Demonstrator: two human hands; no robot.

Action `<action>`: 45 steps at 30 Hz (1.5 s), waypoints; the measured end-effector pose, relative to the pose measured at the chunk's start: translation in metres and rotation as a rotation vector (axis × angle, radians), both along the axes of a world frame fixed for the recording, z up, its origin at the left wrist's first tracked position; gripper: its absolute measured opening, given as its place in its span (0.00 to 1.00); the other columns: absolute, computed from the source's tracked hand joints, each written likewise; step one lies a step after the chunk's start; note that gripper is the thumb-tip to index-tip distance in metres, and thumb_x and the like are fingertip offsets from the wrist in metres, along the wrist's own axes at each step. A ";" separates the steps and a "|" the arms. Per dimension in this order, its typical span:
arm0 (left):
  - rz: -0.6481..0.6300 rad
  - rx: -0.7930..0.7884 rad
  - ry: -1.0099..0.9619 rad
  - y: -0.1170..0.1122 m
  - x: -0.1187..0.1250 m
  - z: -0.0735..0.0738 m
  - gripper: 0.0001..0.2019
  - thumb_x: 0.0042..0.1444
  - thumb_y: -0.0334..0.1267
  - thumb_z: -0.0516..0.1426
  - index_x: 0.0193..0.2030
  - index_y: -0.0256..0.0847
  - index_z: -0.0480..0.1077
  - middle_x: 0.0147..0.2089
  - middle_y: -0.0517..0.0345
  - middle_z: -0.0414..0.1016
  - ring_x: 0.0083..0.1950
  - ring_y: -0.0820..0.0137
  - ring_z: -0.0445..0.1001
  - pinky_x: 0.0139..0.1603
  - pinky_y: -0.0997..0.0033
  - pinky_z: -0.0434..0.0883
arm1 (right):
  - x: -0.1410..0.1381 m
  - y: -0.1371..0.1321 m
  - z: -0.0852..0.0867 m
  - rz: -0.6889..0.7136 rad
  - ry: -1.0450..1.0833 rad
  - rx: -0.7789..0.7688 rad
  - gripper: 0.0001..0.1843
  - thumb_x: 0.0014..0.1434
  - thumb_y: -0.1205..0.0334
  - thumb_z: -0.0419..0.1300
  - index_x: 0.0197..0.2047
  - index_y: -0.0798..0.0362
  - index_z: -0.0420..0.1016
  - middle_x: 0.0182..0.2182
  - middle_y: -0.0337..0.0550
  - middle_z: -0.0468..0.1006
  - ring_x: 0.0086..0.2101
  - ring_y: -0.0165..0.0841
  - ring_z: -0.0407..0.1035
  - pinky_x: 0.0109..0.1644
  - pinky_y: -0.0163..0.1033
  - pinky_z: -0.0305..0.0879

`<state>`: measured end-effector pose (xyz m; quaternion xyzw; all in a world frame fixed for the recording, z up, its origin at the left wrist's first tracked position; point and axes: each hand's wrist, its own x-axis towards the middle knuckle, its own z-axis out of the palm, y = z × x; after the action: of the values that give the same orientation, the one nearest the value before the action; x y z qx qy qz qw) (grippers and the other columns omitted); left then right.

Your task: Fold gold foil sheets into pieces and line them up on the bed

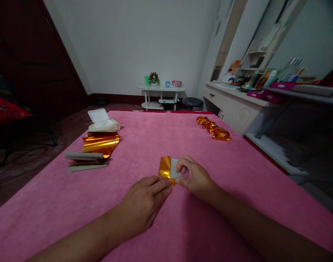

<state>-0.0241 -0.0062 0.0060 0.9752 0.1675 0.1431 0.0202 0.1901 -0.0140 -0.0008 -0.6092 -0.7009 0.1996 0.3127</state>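
Note:
A small gold foil paper [165, 168], partly folded with its grey back showing, lies on the pink cloth [155, 138] in the middle. My left hand [143, 205] presses its fingertips on the paper's lower left corner. My right hand [195, 178] pinches the paper's right edge with curled fingers. Both hands touch the same sheet.
A stack of gold foil sheets [99, 143] on grey paper lies at the left, with an open white box [102, 122] behind it. A row of folded gold pieces [214, 129] sits at the far right. A desk [237, 103] and a small white table [161, 95] stand beyond.

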 end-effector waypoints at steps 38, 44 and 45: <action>0.025 -0.044 -0.038 -0.002 0.000 -0.001 0.19 0.61 0.32 0.47 0.59 0.38 0.62 0.53 0.50 0.71 0.51 0.63 0.68 0.49 0.61 0.70 | -0.030 -0.052 -0.001 0.107 -0.757 0.168 0.12 0.52 0.76 0.50 0.33 0.53 0.71 0.29 0.44 0.73 0.29 0.36 0.63 0.35 0.43 0.54; 0.028 -0.051 -0.047 -0.002 0.000 -0.001 0.19 0.61 0.32 0.47 0.59 0.38 0.61 0.53 0.49 0.70 0.50 0.63 0.68 0.48 0.61 0.70 | -0.026 -0.052 0.000 0.150 -0.682 0.219 0.12 0.55 0.74 0.50 0.38 0.53 0.71 0.33 0.44 0.73 0.31 0.36 0.63 0.38 0.42 0.53; 0.035 -0.055 -0.054 -0.003 0.000 0.000 0.18 0.62 0.32 0.46 0.58 0.38 0.62 0.52 0.49 0.70 0.50 0.63 0.68 0.48 0.61 0.70 | -0.025 -0.051 0.002 0.164 -0.686 0.172 0.11 0.55 0.74 0.51 0.38 0.53 0.71 0.33 0.44 0.73 0.32 0.36 0.63 0.38 0.42 0.53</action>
<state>-0.0241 -0.0090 0.0060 0.9670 0.1879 0.1650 0.0491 0.1646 -0.0653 0.0009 -0.5539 -0.8258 -0.0516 0.0925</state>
